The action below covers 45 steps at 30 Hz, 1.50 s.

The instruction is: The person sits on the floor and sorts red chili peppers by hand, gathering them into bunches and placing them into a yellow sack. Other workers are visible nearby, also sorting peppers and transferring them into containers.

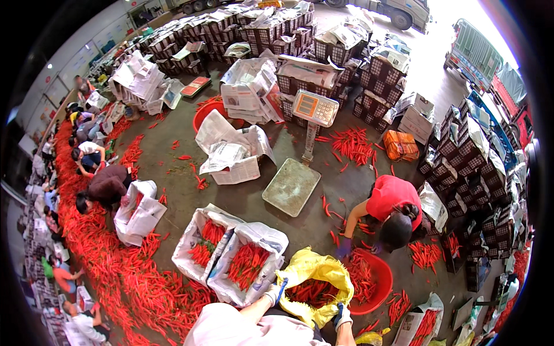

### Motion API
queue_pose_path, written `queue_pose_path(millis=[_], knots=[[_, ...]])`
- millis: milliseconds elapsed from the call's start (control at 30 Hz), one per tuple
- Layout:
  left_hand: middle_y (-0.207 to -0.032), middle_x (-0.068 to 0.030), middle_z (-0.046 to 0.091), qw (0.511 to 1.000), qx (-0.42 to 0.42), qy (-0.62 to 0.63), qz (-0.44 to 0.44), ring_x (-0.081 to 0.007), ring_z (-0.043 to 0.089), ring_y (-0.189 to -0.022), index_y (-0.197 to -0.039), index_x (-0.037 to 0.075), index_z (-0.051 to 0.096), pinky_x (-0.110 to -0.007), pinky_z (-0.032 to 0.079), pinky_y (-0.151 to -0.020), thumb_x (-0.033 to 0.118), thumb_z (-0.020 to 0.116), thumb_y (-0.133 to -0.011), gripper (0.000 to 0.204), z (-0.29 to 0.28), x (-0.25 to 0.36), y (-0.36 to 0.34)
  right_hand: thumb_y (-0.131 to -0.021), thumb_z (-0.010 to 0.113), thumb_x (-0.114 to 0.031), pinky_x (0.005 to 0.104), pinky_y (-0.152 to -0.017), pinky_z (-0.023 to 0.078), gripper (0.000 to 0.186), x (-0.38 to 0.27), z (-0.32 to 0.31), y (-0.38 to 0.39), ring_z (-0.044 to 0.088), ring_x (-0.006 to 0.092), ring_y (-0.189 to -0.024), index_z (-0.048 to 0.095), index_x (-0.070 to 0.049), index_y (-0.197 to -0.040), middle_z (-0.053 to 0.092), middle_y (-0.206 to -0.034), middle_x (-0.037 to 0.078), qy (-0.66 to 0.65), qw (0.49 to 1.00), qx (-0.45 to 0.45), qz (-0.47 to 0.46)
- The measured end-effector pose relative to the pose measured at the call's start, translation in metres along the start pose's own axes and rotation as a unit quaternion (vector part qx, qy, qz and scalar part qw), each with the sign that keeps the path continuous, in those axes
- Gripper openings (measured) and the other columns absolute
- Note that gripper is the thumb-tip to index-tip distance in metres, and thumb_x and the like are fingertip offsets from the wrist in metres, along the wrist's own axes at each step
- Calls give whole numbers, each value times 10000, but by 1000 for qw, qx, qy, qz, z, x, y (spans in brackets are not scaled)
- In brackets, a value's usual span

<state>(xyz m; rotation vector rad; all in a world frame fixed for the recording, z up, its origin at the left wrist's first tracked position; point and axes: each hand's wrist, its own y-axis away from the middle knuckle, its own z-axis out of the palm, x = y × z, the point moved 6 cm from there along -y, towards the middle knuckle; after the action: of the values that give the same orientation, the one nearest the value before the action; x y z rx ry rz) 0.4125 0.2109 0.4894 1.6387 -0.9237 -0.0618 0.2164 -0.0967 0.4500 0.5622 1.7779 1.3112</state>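
My left hand (272,293) wears a white glove and grips the left rim of a yellow sack (314,270) full of red chili peppers. My right hand (341,315), also gloved, holds the sack's right rim. The sack's mouth is spread between both hands and red peppers (311,291) show inside it. My forearms and a pale sleeve come in from the lower edge.
Two paper-lined crates of peppers (231,254) stand left of the sack. A red basin (375,282) is on its right, where a person in a red shirt (392,205) bends. A platform scale (294,184) stands behind. A long pepper heap (115,271) with workers runs along the left; stacked crates lie behind.
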Motion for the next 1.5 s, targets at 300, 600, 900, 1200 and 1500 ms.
queue_pose_path(millis=[300,600,900,1200,1500], knots=[[-1094,-235,603,987,62,39,144,-326,566,-1072,-1145,-43,565,-375,438,-862,677,476,-788,809,6,-41,-49,-813,616,-257,359,-508,444,247,0,14,5,556,220,-624,577,-86,-987,582,-760,75,59,998,19,-20],[-1047,-212,628,985,66,-53,150,-326,590,-1015,-1138,-8,586,-384,443,-812,647,520,-785,748,-6,-5,-9,-806,606,-195,346,-555,449,202,-26,27,59,561,196,-638,606,-51,-947,588,-750,68,84,994,43,-55],[-1037,-111,538,986,-10,-106,126,-216,462,-944,-1148,14,526,-339,344,-822,562,537,-827,635,-9,-12,-19,-820,613,-181,313,-508,405,165,-9,30,47,492,144,-571,618,-65,-937,561,-707,20,85,993,23,-75],[-1377,-89,408,968,-15,-55,244,-193,383,-1253,-1375,28,334,-272,292,-1040,370,559,-892,633,17,-35,-57,-812,626,-148,308,-560,426,146,-15,28,55,534,148,-622,623,-43,-914,592,-734,34,31,996,16,-85],[-1085,-134,608,979,9,37,199,-256,580,-945,-1245,46,514,-345,443,-803,454,597,-841,581,18,-14,-29,-804,628,-156,323,-571,446,194,2,12,13,550,165,-645,619,-52,-968,608,-787,45,77,990,-1,-119]])
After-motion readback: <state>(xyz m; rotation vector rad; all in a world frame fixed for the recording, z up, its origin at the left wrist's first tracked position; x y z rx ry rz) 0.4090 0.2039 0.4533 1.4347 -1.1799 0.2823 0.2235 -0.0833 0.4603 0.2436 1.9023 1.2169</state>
